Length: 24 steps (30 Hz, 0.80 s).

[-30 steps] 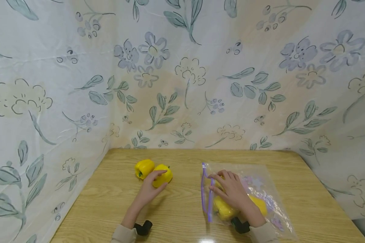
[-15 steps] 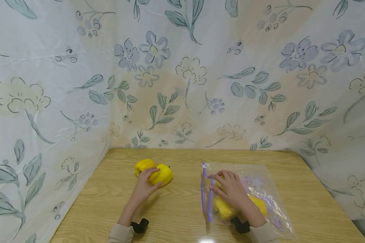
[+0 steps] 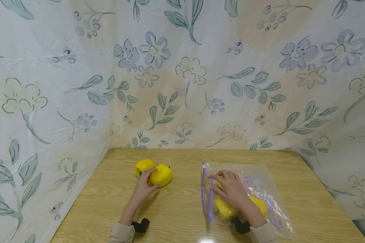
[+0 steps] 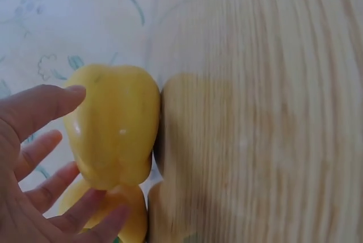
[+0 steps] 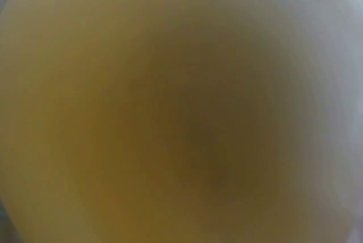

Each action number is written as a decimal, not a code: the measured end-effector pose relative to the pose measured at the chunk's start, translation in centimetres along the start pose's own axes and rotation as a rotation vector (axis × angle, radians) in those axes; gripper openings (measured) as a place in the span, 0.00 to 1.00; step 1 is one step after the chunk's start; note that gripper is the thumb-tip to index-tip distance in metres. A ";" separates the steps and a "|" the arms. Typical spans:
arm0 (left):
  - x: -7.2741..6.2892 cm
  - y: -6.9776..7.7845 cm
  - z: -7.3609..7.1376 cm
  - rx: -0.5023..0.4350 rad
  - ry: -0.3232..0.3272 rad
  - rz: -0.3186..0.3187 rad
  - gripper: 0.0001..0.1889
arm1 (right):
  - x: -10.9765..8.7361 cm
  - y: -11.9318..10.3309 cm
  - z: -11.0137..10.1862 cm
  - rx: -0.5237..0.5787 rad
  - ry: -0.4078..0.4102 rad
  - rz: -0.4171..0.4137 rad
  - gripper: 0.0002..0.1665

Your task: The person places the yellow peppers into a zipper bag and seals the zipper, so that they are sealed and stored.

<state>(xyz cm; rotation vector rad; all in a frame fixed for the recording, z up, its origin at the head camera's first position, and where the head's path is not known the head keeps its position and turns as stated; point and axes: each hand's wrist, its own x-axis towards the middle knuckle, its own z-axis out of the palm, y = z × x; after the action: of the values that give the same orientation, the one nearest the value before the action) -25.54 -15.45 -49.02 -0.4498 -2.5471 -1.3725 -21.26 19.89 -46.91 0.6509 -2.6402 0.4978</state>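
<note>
Two yellow bell peppers lie side by side on the table's left half. My left hand point(image 3: 144, 185) is at the near left side of the right-hand pepper point(image 3: 162, 175), thumb toward its front. The other pepper point(image 3: 144, 166) is just behind the fingers. In the left wrist view the fingers of the left hand point(image 4: 39, 192) are spread beside the nearer pepper point(image 4: 119, 124). My right hand point(image 3: 232, 190) rests with relaxed fingers over a clear zip bag point(image 3: 258, 170) with a purple zipper. Through the plastic, yellow peppers point(image 3: 223, 208) show, partly hidden by the hand. Blurred yellow fills the right wrist view.
The wooden table point(image 3: 182, 209) is bordered by a floral cloth point(image 3: 182, 84) behind and at the sides. Black devices point(image 3: 141, 225) sit at both wrists. Purple printed shapes point(image 3: 270, 204) mark the bag's right part.
My left hand has drawn back left from over the right-hand pepper's front to its near left side. The peppers, the bag and my right hand look unmoved.
</note>
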 end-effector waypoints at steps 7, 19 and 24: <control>-0.2 0.5 0.5 0.076 0.002 -0.036 0.27 | -0.1 -0.1 -0.1 -0.005 -0.006 0.005 0.21; 0.6 1.0 1.6 0.120 0.015 -0.023 0.23 | -0.1 -0.1 0.0 0.007 0.009 -0.006 0.22; 0.8 1.4 1.9 0.098 0.008 -0.014 0.22 | -0.1 -0.1 0.1 0.003 0.014 -0.008 0.21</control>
<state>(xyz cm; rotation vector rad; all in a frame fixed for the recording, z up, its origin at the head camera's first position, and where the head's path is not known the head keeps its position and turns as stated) -25.90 -13.00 -48.72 -0.4088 -2.6018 -1.2444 -21.16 19.86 -47.00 0.6560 -2.6233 0.5025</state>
